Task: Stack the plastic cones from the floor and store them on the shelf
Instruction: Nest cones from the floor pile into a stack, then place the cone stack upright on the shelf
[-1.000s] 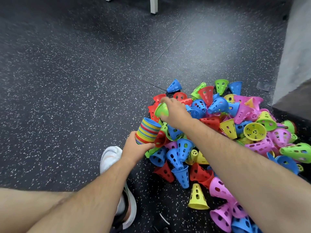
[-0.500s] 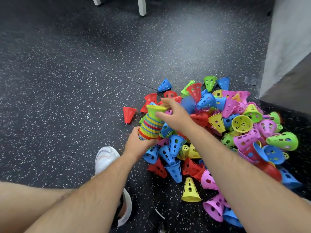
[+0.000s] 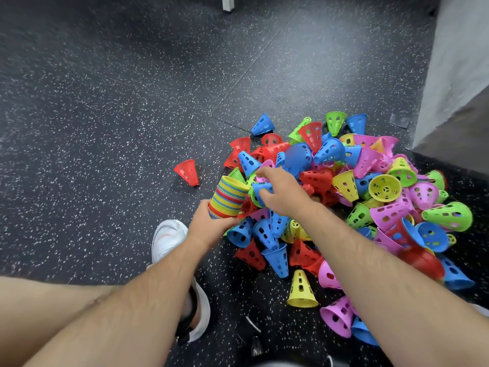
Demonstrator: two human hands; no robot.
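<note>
Plastic cones (image 3: 385,188): loose heap of red, blue, green, yellow and pink, lying every way on the floor (image 3: 105,107), centre-right, right in front of the person. Nested stack (image 3: 228,199) of many colours has a yellow-green rim at its far end. It is tilted and held up at the left edge of the heap. Left grip (image 3: 211,225) is wrapped round the stack's near end, fingers curled on it. Right grip (image 3: 284,193) is down on the heap just right of the stack, finger and thumb pinching a blue cone (image 3: 260,187). A pink cone (image 3: 266,165) sits at the fingertips; can't tell if it is held too. Lone red cone (image 3: 187,172) is tipped over on the floor, left of the heap and apart from it. Yellow cone (image 3: 301,290) stands upright at the heap's near edge. White shoe (image 3: 169,238) is just below the left grip. Grey wall (image 3: 457,75) is at right, beyond the heap. White post (image 3: 228,2) is at the top edge.
</note>
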